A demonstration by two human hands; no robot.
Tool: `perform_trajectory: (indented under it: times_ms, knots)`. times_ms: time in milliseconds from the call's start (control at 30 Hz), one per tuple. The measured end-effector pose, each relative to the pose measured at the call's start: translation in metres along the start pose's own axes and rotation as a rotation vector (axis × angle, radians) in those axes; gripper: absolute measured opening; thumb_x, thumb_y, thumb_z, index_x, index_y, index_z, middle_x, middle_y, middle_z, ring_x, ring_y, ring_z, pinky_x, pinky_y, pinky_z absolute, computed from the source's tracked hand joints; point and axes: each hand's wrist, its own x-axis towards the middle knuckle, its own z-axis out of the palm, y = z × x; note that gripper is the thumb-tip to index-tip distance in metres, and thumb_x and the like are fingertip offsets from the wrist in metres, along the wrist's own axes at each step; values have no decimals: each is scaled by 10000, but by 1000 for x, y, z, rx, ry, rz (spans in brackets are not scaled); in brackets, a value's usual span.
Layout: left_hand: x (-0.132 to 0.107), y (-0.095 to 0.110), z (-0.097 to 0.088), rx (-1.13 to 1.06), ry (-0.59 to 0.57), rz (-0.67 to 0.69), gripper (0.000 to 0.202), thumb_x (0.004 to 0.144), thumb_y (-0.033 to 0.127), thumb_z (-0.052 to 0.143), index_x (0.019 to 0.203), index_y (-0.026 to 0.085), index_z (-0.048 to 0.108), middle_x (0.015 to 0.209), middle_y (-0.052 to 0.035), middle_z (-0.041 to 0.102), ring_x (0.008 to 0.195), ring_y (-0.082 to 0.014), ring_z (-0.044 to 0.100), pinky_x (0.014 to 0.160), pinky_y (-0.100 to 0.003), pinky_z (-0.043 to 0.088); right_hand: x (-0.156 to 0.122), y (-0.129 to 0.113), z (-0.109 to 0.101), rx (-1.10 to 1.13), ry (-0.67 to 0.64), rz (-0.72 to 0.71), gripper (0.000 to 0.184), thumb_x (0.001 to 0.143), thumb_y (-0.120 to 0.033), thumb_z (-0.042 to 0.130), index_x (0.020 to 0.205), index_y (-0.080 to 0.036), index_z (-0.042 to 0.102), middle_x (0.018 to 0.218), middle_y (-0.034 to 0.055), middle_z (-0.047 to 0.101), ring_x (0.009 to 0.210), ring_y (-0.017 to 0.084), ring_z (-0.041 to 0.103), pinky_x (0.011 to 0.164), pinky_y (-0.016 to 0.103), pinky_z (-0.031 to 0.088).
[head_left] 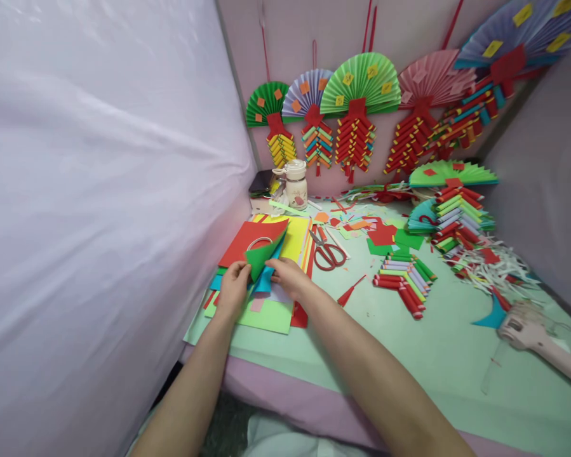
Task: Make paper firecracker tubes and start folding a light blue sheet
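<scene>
At the left of the table lies a stack of coloured paper, with a red sheet (242, 238) and a yellow sheet (299, 238) near the top. A white ring (259, 242) rests on the red sheet. My left hand (234, 285) is closed on the near edge of the sheets, its fingertips pinching by a green paper flap (259, 259). My right hand (288, 277) pinches the raised sheets from the other side, beside blue paper (263, 281). The lifted corner is curled up between my hands. Which sheet each hand grips is partly hidden by the fingers.
Red-handled scissors (329, 251) lie right of the stack, near a red tassel (349, 293) and rolled-paper firecrackers (406, 282). A white bottle (295, 184) stands behind. A glue gun (528, 333) lies at the right. Paper fans (361, 82) hang on the wall; a white curtain (99, 190) borders the left.
</scene>
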Motion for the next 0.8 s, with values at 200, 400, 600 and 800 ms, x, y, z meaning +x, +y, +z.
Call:
perform_trajectory:
  times_ms: [200, 400, 600, 800]
  knots:
    - [-7, 25, -31, 490, -459, 299, 773, 616, 388, 794, 1317, 224, 510, 1379, -139, 523, 1250, -311, 502, 996, -413, 441, 6, -28, -8, 67, -138, 146, 186, 730, -338, 638, 820, -175, 623, 699, 24, 652, 620, 141, 604, 639, 267, 513]
    - [-4, 26, -46, 792, -383, 400, 680, 707, 337, 663, 1352, 200, 497, 1318, -125, 582, 1183, -311, 561, 1000, -435, 435, 4, -45, -13, 180, -258, 188, 212, 763, -338, 655, 907, -188, 614, 728, 21, 652, 694, 162, 640, 712, 312, 552]
    - [9, 35, -23, 826, -328, 403, 522, 737, 298, 616, 1253, 224, 595, 1146, -100, 692, 998, -300, 660, 846, -363, 496, 6, -52, 0, 182, -346, 160, 178, 810, -333, 624, 907, -186, 598, 756, 18, 629, 706, 146, 633, 724, 301, 556]
    - [17, 26, -16, 748, -72, 311, 208, 793, 275, 517, 887, 210, 691, 887, -109, 735, 896, -310, 667, 816, -371, 481, 6, -62, -30, -581, -144, -332, 366, 838, -500, 569, 1008, -179, 619, 1000, 104, 660, 918, 214, 645, 823, 384, 520]
